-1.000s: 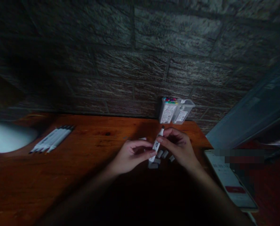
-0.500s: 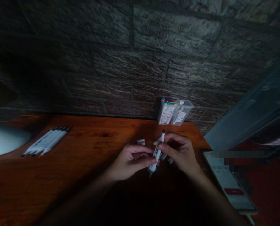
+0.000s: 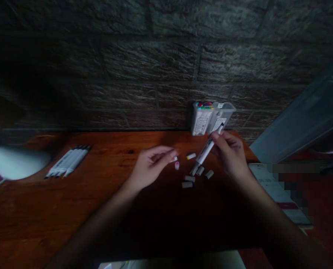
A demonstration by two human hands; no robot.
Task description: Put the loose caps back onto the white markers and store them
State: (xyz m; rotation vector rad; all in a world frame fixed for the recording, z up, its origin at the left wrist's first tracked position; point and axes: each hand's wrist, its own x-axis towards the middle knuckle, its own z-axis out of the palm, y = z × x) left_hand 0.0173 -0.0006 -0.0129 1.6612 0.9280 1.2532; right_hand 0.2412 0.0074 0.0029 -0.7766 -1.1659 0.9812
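My right hand (image 3: 231,152) is closed around a white marker (image 3: 206,150), held tilted with its dark uncapped tip up near the clear case. The marker's lower end hangs over several loose marker caps, including a grey one (image 3: 209,174) and one (image 3: 187,184) lying nearer me. My left hand (image 3: 152,165) is over the table, thumb and forefinger pinched at a small white marker cap (image 3: 173,159), partly hidden by the fingertips. Close by are a pink-ended cap (image 3: 177,165) and a yellow-ended cap (image 3: 191,156).
Against the brick wall stand a clear case of colourful markers (image 3: 201,120) and a second clear case (image 3: 227,112). A row of white markers (image 3: 70,160) lies at the left, beside a white lamp (image 3: 20,163). A phone (image 3: 270,186) rests at the right edge.
My hands have moved apart. The marker, earlier touched by both hands, has gone right and up in my right hand; my left hand has let go of it and is at a cap.
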